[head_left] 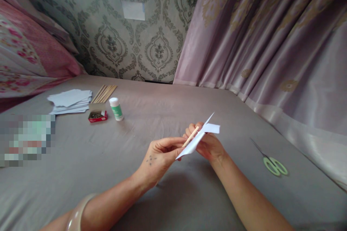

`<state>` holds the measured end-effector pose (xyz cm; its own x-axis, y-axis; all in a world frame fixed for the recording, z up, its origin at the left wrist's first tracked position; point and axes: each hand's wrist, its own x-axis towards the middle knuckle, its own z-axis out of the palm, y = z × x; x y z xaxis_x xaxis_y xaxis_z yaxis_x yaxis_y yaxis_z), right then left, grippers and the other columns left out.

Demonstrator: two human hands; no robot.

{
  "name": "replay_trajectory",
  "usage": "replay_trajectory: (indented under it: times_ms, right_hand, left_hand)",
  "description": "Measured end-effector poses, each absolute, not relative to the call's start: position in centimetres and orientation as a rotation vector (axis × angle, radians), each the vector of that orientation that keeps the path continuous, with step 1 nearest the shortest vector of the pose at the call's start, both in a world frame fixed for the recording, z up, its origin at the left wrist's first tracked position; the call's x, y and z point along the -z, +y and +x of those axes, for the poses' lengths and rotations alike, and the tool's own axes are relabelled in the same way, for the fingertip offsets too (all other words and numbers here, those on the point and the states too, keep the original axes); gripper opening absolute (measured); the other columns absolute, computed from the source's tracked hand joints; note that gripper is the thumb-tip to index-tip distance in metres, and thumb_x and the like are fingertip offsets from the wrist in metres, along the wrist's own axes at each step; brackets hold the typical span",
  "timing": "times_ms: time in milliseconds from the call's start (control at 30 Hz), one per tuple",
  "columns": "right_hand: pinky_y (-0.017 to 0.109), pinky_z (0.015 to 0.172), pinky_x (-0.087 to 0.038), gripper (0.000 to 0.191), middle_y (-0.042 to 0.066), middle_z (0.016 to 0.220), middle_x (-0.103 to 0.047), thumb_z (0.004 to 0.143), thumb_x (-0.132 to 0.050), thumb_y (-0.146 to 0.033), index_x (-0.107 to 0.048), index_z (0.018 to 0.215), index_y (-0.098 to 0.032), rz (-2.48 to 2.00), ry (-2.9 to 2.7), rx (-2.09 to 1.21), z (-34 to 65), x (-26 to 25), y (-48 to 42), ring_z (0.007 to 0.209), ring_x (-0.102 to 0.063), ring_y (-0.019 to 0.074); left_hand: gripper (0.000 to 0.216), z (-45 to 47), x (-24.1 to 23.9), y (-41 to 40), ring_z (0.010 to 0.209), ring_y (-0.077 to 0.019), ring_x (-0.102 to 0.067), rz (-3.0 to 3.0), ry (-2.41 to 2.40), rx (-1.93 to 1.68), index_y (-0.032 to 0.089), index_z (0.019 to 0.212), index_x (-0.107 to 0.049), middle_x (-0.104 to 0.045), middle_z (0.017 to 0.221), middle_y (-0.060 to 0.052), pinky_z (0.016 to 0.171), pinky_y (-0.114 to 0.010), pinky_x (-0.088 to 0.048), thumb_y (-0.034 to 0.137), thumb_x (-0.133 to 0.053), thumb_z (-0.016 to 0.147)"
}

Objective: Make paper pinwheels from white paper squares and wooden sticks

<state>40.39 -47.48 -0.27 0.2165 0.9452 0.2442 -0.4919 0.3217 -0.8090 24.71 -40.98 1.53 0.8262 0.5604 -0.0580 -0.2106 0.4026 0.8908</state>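
Note:
Over the grey sheet, both my hands hold a folded white paper piece (pixel 199 138) with a thin wooden stick (pixel 190 136) lying against it. My left hand (pixel 159 155) pinches the lower end of the paper and stick between thumb and fingers. My right hand (pixel 208 144) grips the paper from behind, fingers curled round it near the stick's upper end. The paper's pointed tip sticks up to the right.
On the far left lie a stack of white paper sheets (pixel 71 100), several wooden sticks (pixel 104 93), a small red box (pixel 97 112) and a glue stick (pixel 116 109). Green-handled scissors (pixel 272 162) lie at the right. A curtain (pixel 271 43) hangs along the right side.

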Motion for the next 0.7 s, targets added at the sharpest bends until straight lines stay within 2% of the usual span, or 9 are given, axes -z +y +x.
replay_trajectory:
  times_ms: [400, 700]
  right_hand:
    - [0.024, 0.056, -0.039, 0.011, -0.005, 0.061, -0.050, 0.070, -0.077, -0.028, -0.065, 0.069, -0.027, -0.644, -0.853, -1.110, 40.45, 0.25, -47.46, 0.055, -0.045, 0.0095]
    - [0.025, 0.057, -0.040, 0.013, -0.005, 0.061, -0.051, 0.067, -0.078, -0.033, -0.067, 0.071, -0.027, -0.717, -0.850, -1.029, 40.17, -0.21, -47.56, 0.055, -0.046, 0.0093]
  left_hand:
    - [0.026, 24.65, -1.45, -41.02, 0.056, -0.0087, -0.053, 1.053, 0.365, -0.515, 0.020, 0.078, -0.078, -0.071, 0.065, -0.004, 0.054, -0.020, -0.040, 0.027, -0.083, 0.053]
    - [0.023, 24.57, -1.11, -41.12, 0.058, -0.0095, -0.055, 1.128, 0.452, -0.569, 0.022, 0.079, -0.078, -0.072, 0.068, -0.004, 0.055, -0.020, -0.043, 0.026, -0.082, 0.056]
